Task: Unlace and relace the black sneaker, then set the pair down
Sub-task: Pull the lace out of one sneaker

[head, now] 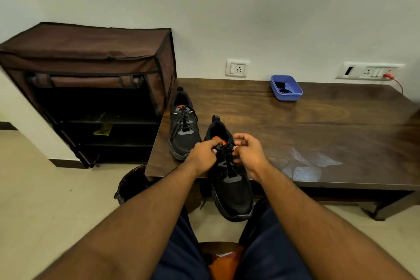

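A black sneaker (pixel 231 193) with an orange tongue label lies over the front edge of the dark wooden table (pixel 318 125), its toe hanging out toward me. My left hand (pixel 203 154) pinches its black lace (pixel 223 150) near the top eyelets on the left side. On the right side my right hand (pixel 248 151) pinches the lace with curled fingers. A loose lace end dangles below the table edge. The second black sneaker (pixel 183 127) stands laced on the table's left end, apart from both hands.
A blue plastic tray (pixel 286 88) holding dark cords sits at the back of the table. A brown fabric shoe rack (pixel 91 88) stands left of the table. A dark bin (pixel 133 183) is on the floor below the table corner. Wall sockets line the back wall.
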Available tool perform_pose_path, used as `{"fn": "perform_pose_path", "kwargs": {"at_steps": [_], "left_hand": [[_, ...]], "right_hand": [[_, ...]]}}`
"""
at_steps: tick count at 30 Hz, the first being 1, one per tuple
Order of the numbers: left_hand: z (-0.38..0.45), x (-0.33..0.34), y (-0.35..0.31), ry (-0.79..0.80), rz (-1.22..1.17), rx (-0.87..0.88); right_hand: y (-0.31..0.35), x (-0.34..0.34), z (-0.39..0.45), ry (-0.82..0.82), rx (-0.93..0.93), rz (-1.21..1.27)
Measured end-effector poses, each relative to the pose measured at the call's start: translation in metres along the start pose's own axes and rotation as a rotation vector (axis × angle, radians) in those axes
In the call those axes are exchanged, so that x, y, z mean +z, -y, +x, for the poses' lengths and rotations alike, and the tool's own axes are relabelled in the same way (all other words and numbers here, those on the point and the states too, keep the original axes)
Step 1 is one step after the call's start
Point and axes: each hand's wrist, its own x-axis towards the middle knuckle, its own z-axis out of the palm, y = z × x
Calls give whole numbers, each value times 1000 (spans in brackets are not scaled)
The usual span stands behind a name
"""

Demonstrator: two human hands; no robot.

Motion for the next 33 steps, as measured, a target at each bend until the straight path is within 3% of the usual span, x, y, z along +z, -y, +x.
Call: {"fn": "perform_pose_path", "kwargs": {"at_steps": [4,9,11,13,19,22,25,28,31,33], "left_hand": [[8,1,9,42,40,-35],[14,4,12,46,40,-44],[11,0,10,60,52,-23],[11,-2,11,64,71,-18],[11,-1,10,37,116,6],[13,-2,6,16,152,-15],[14,-3,1,-2,183,-14],[9,0,-5,-59,182,5],[7,3,-11,-134,203,8],[7,2,-12,-162,221,18]], "right_hand": [[2,-3,10,33,-237,-586],[1,-9,11,61,-511,-1027],[2,-9,13,26,-549,-960],[6,-6,14,-85,-497,-683],[33,3,13,-233,-63,324],[75,-23,24,-376,37,586],[96,-66,38,-583,-121,562],[92,-89,47,-648,-323,333],[70,-80,52,-549,-108,0],[51,-57,36,-305,142,-77]]}}
